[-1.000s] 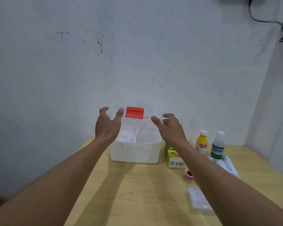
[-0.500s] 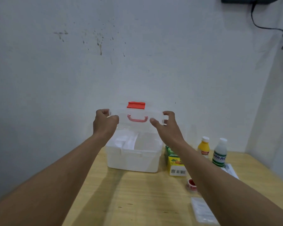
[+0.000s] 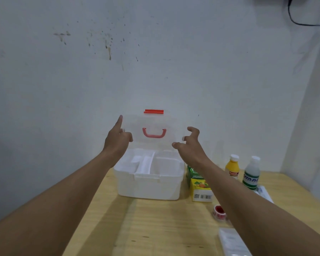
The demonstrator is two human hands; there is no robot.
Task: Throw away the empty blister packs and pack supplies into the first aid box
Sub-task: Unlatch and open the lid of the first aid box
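Observation:
The white first aid box (image 3: pixel 150 187) stands open on the wooden table (image 3: pixel 155 228), its inner compartments showing. Its clear lid (image 3: pixel 153 146), with a red handle (image 3: pixel 154 134) and a red latch (image 3: pixel 154 111), stands upright against the wall. My left hand (image 3: pixel 116 143) is at the lid's left edge, index finger pointing up along it. My right hand (image 3: pixel 190 148) hovers by the lid's right edge, fingers curled and apart, holding nothing. A clear flat packet (image 3: pixel 233 242) lies at the front right; whether it is a blister pack I cannot tell.
Right of the box are a green and yellow carton (image 3: pixel 199 185), a yellow bottle (image 3: pixel 232 168) and a white bottle with a green label (image 3: pixel 251 174). A red and white tape roll (image 3: pixel 219 213) and a white packet (image 3: pixel 264 193) lie nearer. The wall is close behind.
Both hands took the lid by its sides and swung it up and back. It now stands upright, and the fingers have come off it.

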